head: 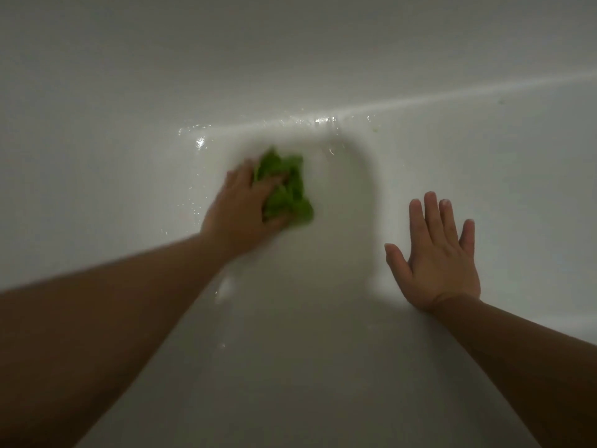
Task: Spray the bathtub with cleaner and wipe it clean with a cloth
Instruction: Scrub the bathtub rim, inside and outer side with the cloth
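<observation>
Bathtub (323, 76) surface is white and wet, with droplets near the cloth (286, 189). Left hand (244, 211) grips the crumpled green cloth against the tub, fingers curled over it. Right hand (441, 260) rests flat beside it, apart from the cloth, fingers straight and spread.

Tub wall (420, 59) bare btwn hands; only cloth (287, 189) obstructs.

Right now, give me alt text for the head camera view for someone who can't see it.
The left hand grips a crumpled green cloth against the wet white bathtub. The right hand presses flat on the tub, fingers spread. The view is dim, with droplets glinting near the cloth.
</observation>
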